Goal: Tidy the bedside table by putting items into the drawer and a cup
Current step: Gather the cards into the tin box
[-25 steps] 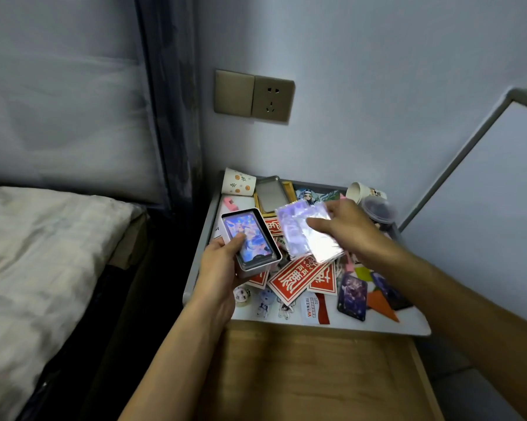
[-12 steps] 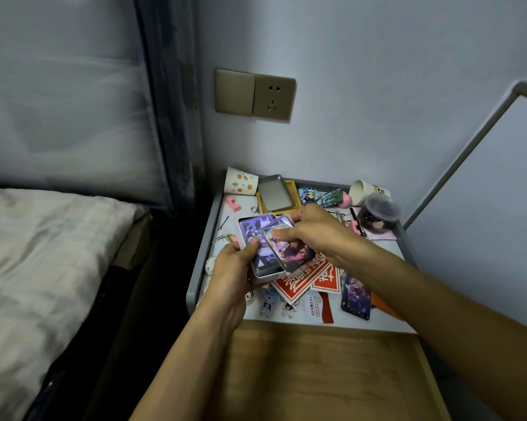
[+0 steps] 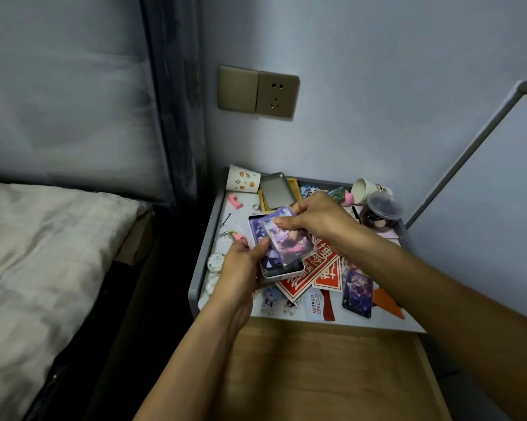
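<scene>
My left hand (image 3: 239,268) grips a small open metal tin (image 3: 282,271) from its left side, above the bedside table (image 3: 209,259). My right hand (image 3: 320,220) pinches a stack of glossy picture cards (image 3: 289,241) and holds them slanted on top of the tin, over other cards inside it. The tin's lid (image 3: 275,189) lies at the back of the table. A paper cup with orange print (image 3: 244,180) lies tipped at the back left. The wooden drawer (image 3: 332,369) below the tabletop stands pulled out.
Red paper cutouts (image 3: 312,273), a dark card (image 3: 358,293), acrylic charms (image 3: 269,299), pink clips (image 3: 234,201), round tins (image 3: 216,262), a second paper cup (image 3: 364,189) and a lidded plastic cup (image 3: 380,212) litter the table. A bed (image 3: 43,253) lies left, a wall socket (image 3: 275,94) above.
My right hand has brought the cards down from the air onto the tin, and they now lie slanted across it. My left hand keeps gripping the tin, lowered slightly.
</scene>
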Tool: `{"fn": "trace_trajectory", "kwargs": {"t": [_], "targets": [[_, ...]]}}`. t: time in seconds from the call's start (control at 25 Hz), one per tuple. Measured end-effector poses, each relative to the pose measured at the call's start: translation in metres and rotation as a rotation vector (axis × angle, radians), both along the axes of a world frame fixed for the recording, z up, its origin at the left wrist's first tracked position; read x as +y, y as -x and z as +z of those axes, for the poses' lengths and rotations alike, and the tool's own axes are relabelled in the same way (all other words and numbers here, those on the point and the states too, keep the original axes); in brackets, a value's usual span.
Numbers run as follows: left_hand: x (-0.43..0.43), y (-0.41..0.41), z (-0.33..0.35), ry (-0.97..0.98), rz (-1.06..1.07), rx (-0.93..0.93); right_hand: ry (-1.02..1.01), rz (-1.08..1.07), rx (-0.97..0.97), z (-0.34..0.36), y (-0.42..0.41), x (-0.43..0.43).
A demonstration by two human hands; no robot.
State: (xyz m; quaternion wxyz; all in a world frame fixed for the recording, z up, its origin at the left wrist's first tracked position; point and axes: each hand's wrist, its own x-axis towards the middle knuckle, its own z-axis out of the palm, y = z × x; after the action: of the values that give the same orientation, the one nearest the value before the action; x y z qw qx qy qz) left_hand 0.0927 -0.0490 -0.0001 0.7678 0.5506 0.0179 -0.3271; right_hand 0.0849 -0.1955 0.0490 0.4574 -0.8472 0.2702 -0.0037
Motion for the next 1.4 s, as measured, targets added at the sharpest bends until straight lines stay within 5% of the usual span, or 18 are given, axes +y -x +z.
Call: {"fn": "trace_trajectory", "kwargs": {"t": [0.56, 0.76, 0.96, 1.24, 1.4], "targets": [[0.0, -0.002, -0.008, -0.015, 0.001, 0.014, 0.236, 0.109, 0.053, -0.013, -0.001, 0.015], [0.001, -0.002, -0.007, -0.019, 0.008, -0.001, 0.551, 0.207, -0.089, -0.012, 0.009, 0.013], [0.001, -0.005, -0.012, 0.0, -0.004, 0.019, 0.377, 0.444, -0.039, -0.022, 0.03, -0.003], [-0.009, 0.012, -0.019, -0.05, -0.101, 0.015, 0.362, 0.412, -0.05, -0.046, 0.06, -0.011], [-0.014, 0.02, -0.02, -0.062, -0.106, 0.042, 0.312, 0.08, -0.18, -0.058, 0.082, -0.049]]}}
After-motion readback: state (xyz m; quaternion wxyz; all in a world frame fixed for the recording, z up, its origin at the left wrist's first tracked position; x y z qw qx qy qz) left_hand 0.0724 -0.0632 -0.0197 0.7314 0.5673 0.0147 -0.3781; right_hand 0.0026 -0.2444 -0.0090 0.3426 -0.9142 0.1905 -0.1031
